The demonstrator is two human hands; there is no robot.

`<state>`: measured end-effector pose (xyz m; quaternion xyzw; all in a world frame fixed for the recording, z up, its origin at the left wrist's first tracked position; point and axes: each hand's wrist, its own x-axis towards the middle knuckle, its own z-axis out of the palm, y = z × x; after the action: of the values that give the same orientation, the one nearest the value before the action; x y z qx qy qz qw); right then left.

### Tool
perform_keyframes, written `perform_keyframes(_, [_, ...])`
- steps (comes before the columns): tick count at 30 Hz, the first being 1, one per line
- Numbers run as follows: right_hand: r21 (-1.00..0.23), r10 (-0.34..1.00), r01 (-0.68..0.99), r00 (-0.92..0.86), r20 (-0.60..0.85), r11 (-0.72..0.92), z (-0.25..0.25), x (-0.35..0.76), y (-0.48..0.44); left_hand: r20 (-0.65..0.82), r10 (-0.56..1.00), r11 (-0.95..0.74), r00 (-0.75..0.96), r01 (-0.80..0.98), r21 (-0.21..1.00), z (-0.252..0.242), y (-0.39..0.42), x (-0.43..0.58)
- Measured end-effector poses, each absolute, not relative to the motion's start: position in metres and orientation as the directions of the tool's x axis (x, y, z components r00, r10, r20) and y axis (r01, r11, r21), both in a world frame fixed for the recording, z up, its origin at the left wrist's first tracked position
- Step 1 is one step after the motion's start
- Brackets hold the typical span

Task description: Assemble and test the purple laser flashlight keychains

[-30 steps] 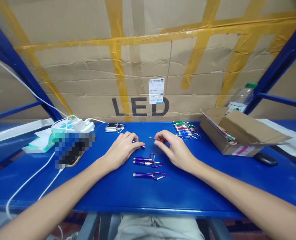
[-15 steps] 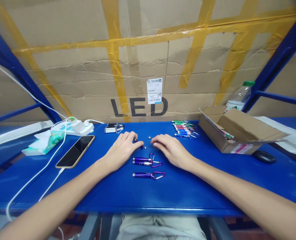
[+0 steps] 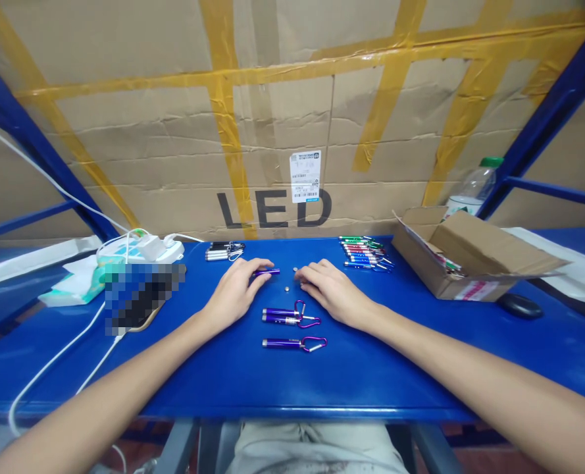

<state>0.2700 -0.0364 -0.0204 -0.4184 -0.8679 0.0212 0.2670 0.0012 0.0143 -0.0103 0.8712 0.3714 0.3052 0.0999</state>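
Note:
My left hand (image 3: 237,289) grips a short purple metal tube (image 3: 267,272), which points right from between thumb and fingers. Opposite it, my right hand (image 3: 332,289) has curved fingers with the thumb apart below them. Its fingertips are at a small silver disc (image 3: 295,269), like a button cell, partly hidden by them. A second silver disc (image 3: 287,289) lies between the hands. Nearer to me are two purple pen-shaped flashlights (image 3: 279,316) with carabiner clips, side by side, and a single purple flashlight (image 3: 282,343) below them.
Black and silver flashlights (image 3: 219,253) lie at the back left; green, red and blue ones (image 3: 364,253) at the back right. An open cardboard box (image 3: 425,263) and black mouse (image 3: 520,306) are on the right. A phone (image 3: 149,319), tissues (image 3: 70,289) and power strip (image 3: 171,250) occupy the left.
The purple tube in my left hand has turned to point right and shows more clearly. My left hand has shifted slightly left; my right fingertips have moved left to the far silver disc.

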Motion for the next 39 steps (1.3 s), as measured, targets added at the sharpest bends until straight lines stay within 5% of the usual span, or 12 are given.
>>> perform_keyframes(15, [-0.362,0.759,0.676,-0.497,0.420,0.642,-0.020,0.267,-0.035,0.395,0.763,-0.639,0.512,0.501,0.584,-0.004,0.006,0.005])
perform_keyframes(25, [-0.440,0.764,0.627,-0.488,0.422,0.643,-0.019,0.268,-0.034,0.401,0.735,-0.667,0.547,0.473,0.576,-0.002,0.006,0.005])
perform_keyframes(34, [-0.703,0.845,0.472,-0.352,0.403,0.532,-0.018,0.267,-0.035,0.448,0.659,-0.736,0.605,0.393,0.552,-0.001,0.001,0.007])
perform_keyframes(39, [-0.655,0.808,0.473,-0.354,0.472,0.590,-0.013,0.268,-0.038,0.478,0.621,-0.761,0.621,0.331,0.558,0.000,0.000,0.007])
